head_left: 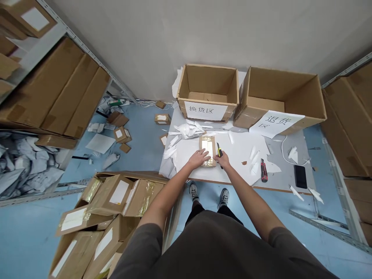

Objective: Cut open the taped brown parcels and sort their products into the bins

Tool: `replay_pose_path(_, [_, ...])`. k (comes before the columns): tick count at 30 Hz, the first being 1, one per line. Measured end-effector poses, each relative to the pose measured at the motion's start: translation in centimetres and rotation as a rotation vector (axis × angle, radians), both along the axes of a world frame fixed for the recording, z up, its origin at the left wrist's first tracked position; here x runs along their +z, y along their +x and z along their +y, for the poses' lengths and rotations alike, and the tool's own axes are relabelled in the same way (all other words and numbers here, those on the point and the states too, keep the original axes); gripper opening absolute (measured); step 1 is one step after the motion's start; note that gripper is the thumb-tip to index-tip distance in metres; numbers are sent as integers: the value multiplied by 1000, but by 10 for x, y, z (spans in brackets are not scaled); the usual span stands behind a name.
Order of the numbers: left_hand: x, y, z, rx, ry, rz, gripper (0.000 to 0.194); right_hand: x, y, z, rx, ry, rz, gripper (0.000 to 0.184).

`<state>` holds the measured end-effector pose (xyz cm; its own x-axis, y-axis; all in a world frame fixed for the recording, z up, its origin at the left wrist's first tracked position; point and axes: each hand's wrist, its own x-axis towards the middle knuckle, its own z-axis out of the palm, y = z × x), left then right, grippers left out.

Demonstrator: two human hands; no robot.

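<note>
A small taped cardboard box with a white label lies on the paper-covered table, close to its front edge. My left hand rests on the box's left side, fingers stretched across its top. In my right hand is a yellow and black utility knife, held at the box's right edge and pointing away from me. The right fingers are wrapped round its handle. Whether the blade is out is too small to make out.
Two large open cardboard boxes with handwritten signs, one left and one right, stand at the table's back. A red utility knife and a phone lie right. A big carton of parcels stands left; shelves flank both sides.
</note>
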<state>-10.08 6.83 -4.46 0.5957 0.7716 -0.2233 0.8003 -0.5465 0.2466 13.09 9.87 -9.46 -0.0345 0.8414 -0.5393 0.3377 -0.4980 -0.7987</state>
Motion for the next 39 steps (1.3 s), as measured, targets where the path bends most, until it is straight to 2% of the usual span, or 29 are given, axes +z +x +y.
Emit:
replay_pose_path(2, [0,3,11,17,-2,2,49,-2,-7,8,-19,24,-15,47])
replay_pose_path(5, [1,15,23,122,-9,-18,50,4,-13,39,-43,66,-37,43])
replay_pose_path(8, [1,32,28,282,-30,-37,69,21,2,69,-106,48,2,39])
replay_pose_path(10, [1,41,28,382,-49,-52,75,36,23,77,-86,-10,7,36])
replay_pose_path(13, [-2,48,29,439,-62,-106,71,55,57,69,104,-138,-52,31])
replay_pose_path(15, [-4,48,29,434,-68,-144,68,63,74,57,279,-159,-119,25])
replay_pose_path(19, [-7,49,30,428,-67,-136,72,69,85,35,592,34,-281,17])
replay_pose_path(24, [-8,54,29,406,-111,-61,81,75,72,36,842,204,-484,22])
replay_pose_path(31, [-12,56,32,428,-162,-67,99,81,48,52,961,247,-603,22])
replay_pose_path(36, [-18,59,34,453,-167,-75,112,82,51,60,955,243,-650,20])
replay_pose_path(39, [-19,59,32,440,-161,-76,112,84,47,65,953,217,-645,17])
